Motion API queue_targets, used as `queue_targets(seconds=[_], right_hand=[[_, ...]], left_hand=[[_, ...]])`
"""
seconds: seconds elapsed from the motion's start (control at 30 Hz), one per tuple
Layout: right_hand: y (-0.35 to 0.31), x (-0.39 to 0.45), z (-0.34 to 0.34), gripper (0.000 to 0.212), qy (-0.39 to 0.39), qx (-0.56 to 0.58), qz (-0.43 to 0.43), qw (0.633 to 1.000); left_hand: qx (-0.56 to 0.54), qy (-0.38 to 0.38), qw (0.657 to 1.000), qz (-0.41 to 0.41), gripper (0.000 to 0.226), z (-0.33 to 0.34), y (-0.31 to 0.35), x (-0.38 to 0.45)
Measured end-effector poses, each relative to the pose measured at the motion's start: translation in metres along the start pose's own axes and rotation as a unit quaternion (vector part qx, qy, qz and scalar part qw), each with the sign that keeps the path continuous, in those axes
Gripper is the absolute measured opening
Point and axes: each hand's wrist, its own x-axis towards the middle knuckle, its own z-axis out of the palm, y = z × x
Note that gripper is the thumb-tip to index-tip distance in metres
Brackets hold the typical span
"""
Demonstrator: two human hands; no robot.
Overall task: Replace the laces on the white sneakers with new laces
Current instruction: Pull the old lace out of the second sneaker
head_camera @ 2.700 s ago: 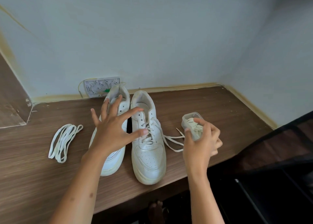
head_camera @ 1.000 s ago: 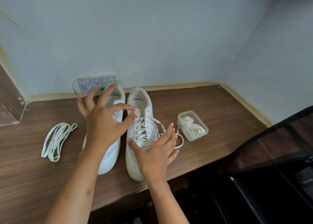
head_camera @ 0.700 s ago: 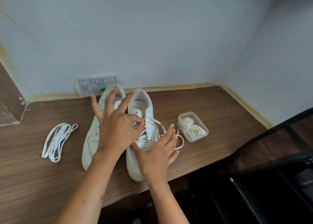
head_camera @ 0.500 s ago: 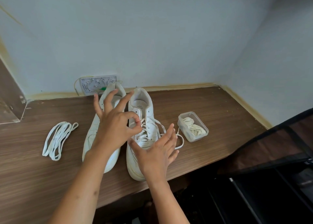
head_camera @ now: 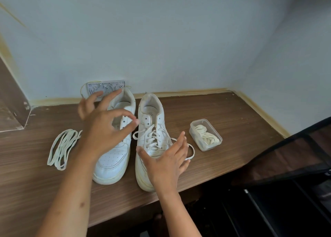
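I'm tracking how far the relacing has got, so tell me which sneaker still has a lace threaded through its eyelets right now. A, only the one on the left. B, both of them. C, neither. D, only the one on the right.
D: the right sneaker shows a lace criss-crossed up its front, while the left sneaker shows bare eyelets, with a loose lace bundle beside it.

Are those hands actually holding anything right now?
No. The left hand hovers with spread fingers above the left sneaker; the right hand lies open over the laced sneaker, gripping nothing.
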Motion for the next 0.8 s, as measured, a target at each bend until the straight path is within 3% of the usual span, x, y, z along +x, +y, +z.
queue_targets(seconds=[0.13,0.27,0.37,0.6,0.7,0.8], right_hand=[[0.0,0.0,0.0,0.134,0.004,0.002,-0.004,1.0],[0.0,-0.001,0.001,0.136,0.005,0.0,-0.003,1.0],[0.0,-0.001,0.001,0.135,0.005,0.001,-0.004,1.0],[0.0,-0.001,-0.001,0.135,0.002,0.001,-0.004,1.0],[0.0,0.0,-0.001,0.135,0.002,-0.005,-0.003,1.0],[0.0,0.0,-0.001,0.135,-0.002,-0.003,-0.001,1.0]], left_hand=[[0.072,-0.008,0.997,0.026,0.037,0.026,0.026,-0.003],[0.094,0.016,0.994,0.056,0.013,0.045,0.031,-0.008],[0.083,0.042,0.994,0.062,0.009,0.045,0.027,-0.006],[0.045,0.191,0.977,-0.085,0.016,0.016,-0.004,0.0],[0.063,0.148,0.98,-0.115,0.02,0.015,-0.008,-0.004],[0.066,0.123,0.987,-0.082,0.025,0.02,-0.004,-0.004]])
